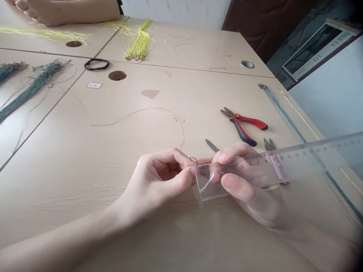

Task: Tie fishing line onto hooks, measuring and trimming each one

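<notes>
Near the front of the table, my left hand [159, 177] pinches a small dark fish hook [194, 160] between thumb and index finger. A thin line [150, 108] runs from behind these fingers and curves away to the left over the tabletop. My right hand [255, 207] grips a clear plastic ruler [326, 149] near its zero end, fingers on both faces. The ruler's end touches or nearly touches my left fingertips, beside the hook. Part of the hook is hidden by the left fingers. A grey pointed tool [211, 145] lies just beyond my right hand.
Red-and-black pliers [242, 122] and pink-handled cutters [273, 155] lie on the right. Blue-grey strand bundles [36, 85] lie left, a yellow bundle [140, 43] at the back. A black band [96, 64] and a tape ring [247, 64] lie further off. Another person's arm [76, 13] rests top left.
</notes>
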`<state>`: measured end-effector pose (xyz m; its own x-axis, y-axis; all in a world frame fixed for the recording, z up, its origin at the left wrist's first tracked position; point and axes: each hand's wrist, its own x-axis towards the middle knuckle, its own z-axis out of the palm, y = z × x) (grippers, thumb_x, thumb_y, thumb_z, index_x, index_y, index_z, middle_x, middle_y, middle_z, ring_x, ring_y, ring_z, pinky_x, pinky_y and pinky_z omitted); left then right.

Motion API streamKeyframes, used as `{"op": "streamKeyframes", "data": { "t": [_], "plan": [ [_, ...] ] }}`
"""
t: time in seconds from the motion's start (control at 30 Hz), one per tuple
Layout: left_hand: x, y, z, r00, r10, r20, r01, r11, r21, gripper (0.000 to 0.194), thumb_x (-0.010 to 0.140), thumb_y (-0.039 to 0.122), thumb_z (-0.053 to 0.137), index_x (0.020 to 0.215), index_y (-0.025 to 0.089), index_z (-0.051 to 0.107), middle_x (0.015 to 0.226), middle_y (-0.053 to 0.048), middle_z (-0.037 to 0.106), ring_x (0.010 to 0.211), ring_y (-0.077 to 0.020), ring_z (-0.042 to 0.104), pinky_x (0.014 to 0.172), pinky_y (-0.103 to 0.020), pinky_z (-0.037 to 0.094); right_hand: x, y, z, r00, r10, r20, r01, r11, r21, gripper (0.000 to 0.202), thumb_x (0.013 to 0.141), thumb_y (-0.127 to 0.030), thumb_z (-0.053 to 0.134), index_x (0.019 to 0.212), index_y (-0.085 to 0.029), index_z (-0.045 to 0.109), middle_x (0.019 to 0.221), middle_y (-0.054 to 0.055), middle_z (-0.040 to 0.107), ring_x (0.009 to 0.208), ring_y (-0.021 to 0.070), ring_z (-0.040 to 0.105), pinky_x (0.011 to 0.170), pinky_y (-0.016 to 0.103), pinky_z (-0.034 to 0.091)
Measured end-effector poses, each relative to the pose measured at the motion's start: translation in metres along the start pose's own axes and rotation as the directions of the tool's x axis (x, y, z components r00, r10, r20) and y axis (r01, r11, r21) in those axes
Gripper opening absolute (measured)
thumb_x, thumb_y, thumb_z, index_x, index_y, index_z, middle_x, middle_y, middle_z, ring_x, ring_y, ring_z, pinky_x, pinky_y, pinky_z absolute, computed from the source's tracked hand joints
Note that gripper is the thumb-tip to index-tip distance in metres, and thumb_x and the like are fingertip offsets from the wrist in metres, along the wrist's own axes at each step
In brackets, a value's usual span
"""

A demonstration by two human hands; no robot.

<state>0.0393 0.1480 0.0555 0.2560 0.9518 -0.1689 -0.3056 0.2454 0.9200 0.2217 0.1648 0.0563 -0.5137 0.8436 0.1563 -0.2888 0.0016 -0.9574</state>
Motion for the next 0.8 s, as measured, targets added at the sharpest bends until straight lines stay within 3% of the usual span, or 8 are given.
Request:
{"op": "streamKeyframes", "data": {
  "t": [0.3, 0.8],
  "plan": [
    [-0.0007, 0.0004, 0.0009, 0.997, 0.072, 0.011, -0.073, 0.992, 0.101, 0.015, 0.084, 0.016, 0.062, 0.070, 0.021, 0.068, 0.069, 0.005, 0.067, 0.065, -0.0049, 0.062, 0.062, -0.010, 0.049, 0.0001, 0.0004, -0.0022, 1.000, -0.004, -0.005, 0.004, 1.000, -0.002, 0.015, 0.090, -0.019, 0.056, 0.099, -0.030, 0.060, 0.082, -0.001, 0.057, 0.078, 0.0142, 0.058, 0.071, 0.030, 0.050],
    [-0.0018, -0.0001, 0.0015, 0.996, 0.081, 0.021, -0.083, 0.993, 0.088, 0.015, 0.084, 0.016, 0.063, 0.071, 0.021, 0.069, 0.067, 0.005, 0.066, 0.065, -0.0055, 0.061, 0.064, -0.012, 0.050, -0.0007, 0.0016, -0.0018, 1.000, -0.018, 0.022, 0.017, 0.999, 0.041, 0.017, 0.091, -0.016, 0.055, 0.099, -0.030, 0.059, 0.083, -0.001, 0.059, 0.080, 0.0162, 0.058, 0.074, 0.035, 0.050]
  ]
}}
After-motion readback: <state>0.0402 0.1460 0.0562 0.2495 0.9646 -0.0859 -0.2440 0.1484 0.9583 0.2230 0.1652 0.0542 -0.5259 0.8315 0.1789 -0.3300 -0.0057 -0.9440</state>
